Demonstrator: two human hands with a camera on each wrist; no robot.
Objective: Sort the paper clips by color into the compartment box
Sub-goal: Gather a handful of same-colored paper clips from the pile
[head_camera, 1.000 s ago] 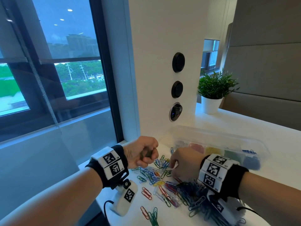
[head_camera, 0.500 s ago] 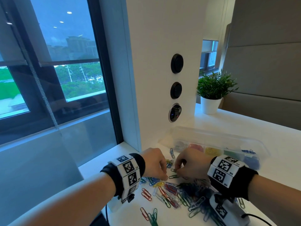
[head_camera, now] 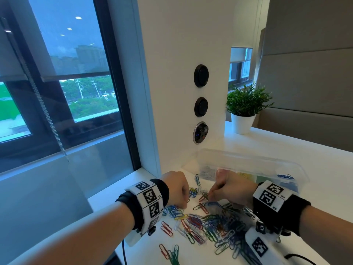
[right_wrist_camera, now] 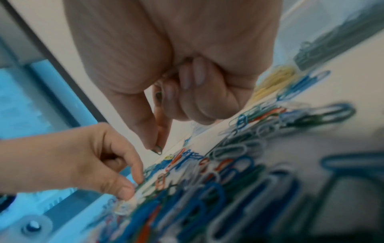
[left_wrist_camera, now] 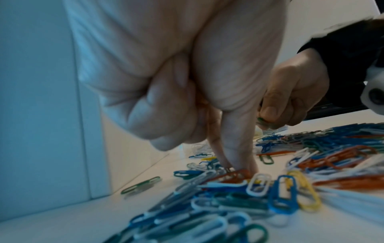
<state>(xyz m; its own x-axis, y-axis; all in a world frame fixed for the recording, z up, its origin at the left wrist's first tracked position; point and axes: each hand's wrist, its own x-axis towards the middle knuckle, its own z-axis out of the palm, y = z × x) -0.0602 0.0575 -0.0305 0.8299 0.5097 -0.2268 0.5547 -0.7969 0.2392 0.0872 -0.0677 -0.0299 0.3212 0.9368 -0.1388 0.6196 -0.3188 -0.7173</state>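
loose pile of mixed-colour paper clips [head_camera: 208,224] on white desk [head_camera: 315,161]. left hand [head_camera: 176,189] fingertips [left_wrist_camera: 239,162] pressed together into pile; right hand [head_camera: 232,188] pinching a green paper clip [right_wrist_camera: 157,150].

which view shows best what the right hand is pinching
The left wrist view: it faces the right hand, and green paper clips show between thumb and fingers. The right wrist view shows only a dark green tip at the fingertips. The head view sees the back of the hand, hiding the pinch.
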